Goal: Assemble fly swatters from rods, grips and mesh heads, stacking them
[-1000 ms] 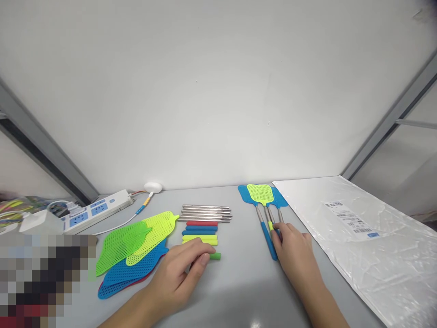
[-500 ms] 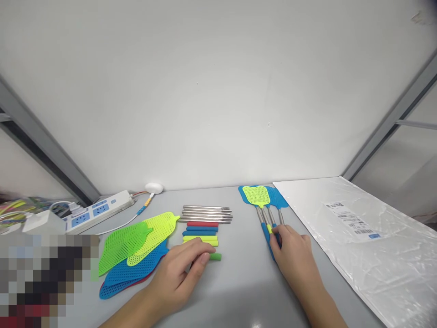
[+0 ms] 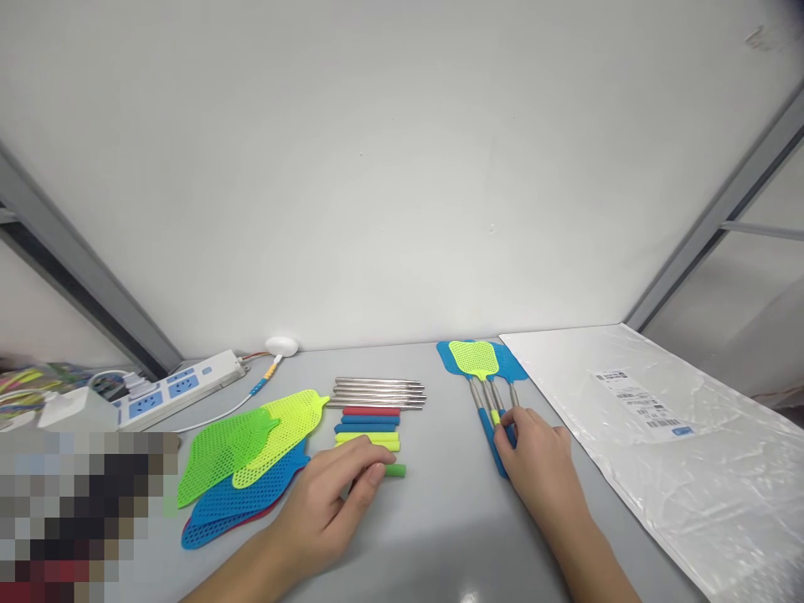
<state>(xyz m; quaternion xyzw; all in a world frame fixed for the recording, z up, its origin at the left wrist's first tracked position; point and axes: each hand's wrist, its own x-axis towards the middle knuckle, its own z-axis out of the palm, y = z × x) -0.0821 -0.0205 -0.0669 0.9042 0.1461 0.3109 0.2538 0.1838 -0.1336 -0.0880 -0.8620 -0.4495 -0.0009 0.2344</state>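
Observation:
My left hand [image 3: 339,490] lies low over the table, fingers curled around a green handle grip [image 3: 395,471] whose right end sticks out past the fingertips. Just beyond it are yellow grips [image 3: 370,437], blue grips [image 3: 370,423] and a red grip [image 3: 373,411]. Several metal rods [image 3: 377,392] lie behind these. On the right, my right hand [image 3: 537,444] closes over the handles of assembled fly swatters, with a yellow-headed fly swatter [image 3: 474,358] on top of blue-headed ones [image 3: 513,365]. The fingers hide which handle they grip. Loose swatter heads [image 3: 251,494] in green, yellow, blue and red overlap at the left.
A white plastic mailer bag [image 3: 603,360] with a label covers the table's right side. At the back left are a power strip [image 3: 207,377] with plugs, a cable and a small white device [image 3: 282,346]. A grey wall [image 3: 389,209] stands behind the table.
The view has shifted very slightly. My right hand has moved a touch on the swatter handles; my left hand stays at the green grip.

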